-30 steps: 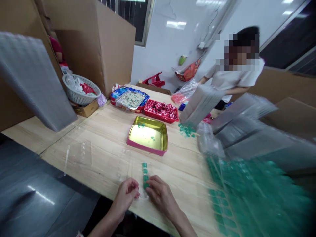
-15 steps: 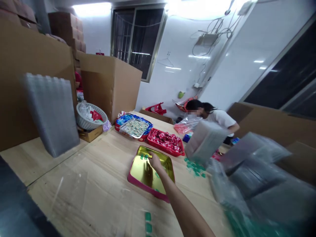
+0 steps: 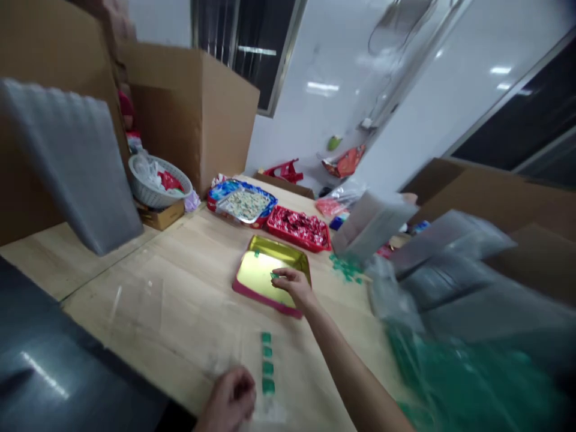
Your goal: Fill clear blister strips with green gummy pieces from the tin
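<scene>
My right hand (image 3: pixel 292 287) is over the near side of a gold-lined tin (image 3: pixel 263 276) with a pink outer wall. Its thumb and fingers pinch a small green packet (image 3: pixel 275 275). Another small green piece (image 3: pixel 257 254) lies at the tin's far left. On the tabletop nearer to me, several green packets (image 3: pixel 268 367) stand in a straight column, with a faint clear plastic edge below them. To the left of that column is my left hand (image 3: pixel 231 396), blurred, with its fingers curled in; whatever is inside them is hidden.
Behind the tin are a red tray (image 3: pixel 299 228) of red packets and a silver tray (image 3: pixel 245 205) of pale pieces. Loose green packets (image 3: pixel 346 268) lie at its right. Clear plastic stacks stand left (image 3: pixel 85 168) and right (image 3: pixel 373 225). A white basket (image 3: pixel 155 186) sits back left.
My right hand has drawn back toward me from the tin's far left, now with a green packet. My left hand has come into view. The camera has tilted down, showing more of the green column.
</scene>
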Demonstrator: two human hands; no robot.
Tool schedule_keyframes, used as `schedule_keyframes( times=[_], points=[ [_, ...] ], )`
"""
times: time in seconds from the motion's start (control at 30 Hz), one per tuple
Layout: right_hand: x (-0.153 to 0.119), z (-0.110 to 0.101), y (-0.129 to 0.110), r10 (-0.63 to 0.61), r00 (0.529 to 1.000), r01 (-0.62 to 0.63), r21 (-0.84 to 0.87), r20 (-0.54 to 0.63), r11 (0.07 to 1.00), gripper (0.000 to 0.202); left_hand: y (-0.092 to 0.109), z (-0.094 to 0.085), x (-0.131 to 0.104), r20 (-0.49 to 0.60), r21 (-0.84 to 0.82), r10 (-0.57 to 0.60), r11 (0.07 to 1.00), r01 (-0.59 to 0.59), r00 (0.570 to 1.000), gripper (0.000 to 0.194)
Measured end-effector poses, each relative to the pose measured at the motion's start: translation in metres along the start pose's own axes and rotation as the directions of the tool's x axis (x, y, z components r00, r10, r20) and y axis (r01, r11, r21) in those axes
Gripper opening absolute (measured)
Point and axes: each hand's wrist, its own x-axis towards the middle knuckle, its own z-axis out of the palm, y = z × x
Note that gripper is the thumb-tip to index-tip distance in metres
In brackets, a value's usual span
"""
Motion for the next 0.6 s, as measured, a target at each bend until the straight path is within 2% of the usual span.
schedule_keyframes(
  times=[0.07,0.13,0.23,0.3,0.43,0.53,0.6],
  points=[
    [-0.053,-0.005,0.002,0.043,0.993,-0.068,0.239,0.106,0.969,0.036,0.009,0.001,-0.011,0.017,0.032,0.07,0.997,-0.07,0.997,0.015],
    [-0.105,-0.008,0.005,0.065,0.985,-0.118,0.354,0.16,0.928,0.034,0.019,0.001,-0.016,0.017,0.044,0.06,0.997,-0.061,0.998,0.015],
    [-0.169,-0.004,0.014,0.08,0.986,-0.112,0.222,0.147,0.969,0.027,0.028,0.002,-0.018,0.0,0.034,0.032,0.999,-0.032,0.999,0.016],
    [-0.198,0.003,0.022,0.043,0.992,-0.051,0.064,0.123,0.997,0.022,0.029,0.003,-0.019,-0.005,0.019,0.029,0.999,-0.029,1.0,0.016],
    [-0.224,0.022,0.034,-0.166,0.975,0.195,-0.204,0.147,0.959,0.013,0.025,0.003,-0.019,-0.021,-0.005,0.034,0.999,-0.034,0.999,0.018],
    [-0.225,0.033,0.032,-0.29,0.925,0.367,-0.375,0.245,0.851,0.021,0.022,0.004,-0.017,-0.037,-0.006,0.048,0.999,-0.049,0.998,0.017],
    [-0.222,0.037,0.028,-0.306,0.898,0.431,-0.48,0.317,0.764,0.025,0.02,0.005,-0.016,-0.046,-0.002,0.053,0.999,-0.054,0.998,0.016]
  ],
)
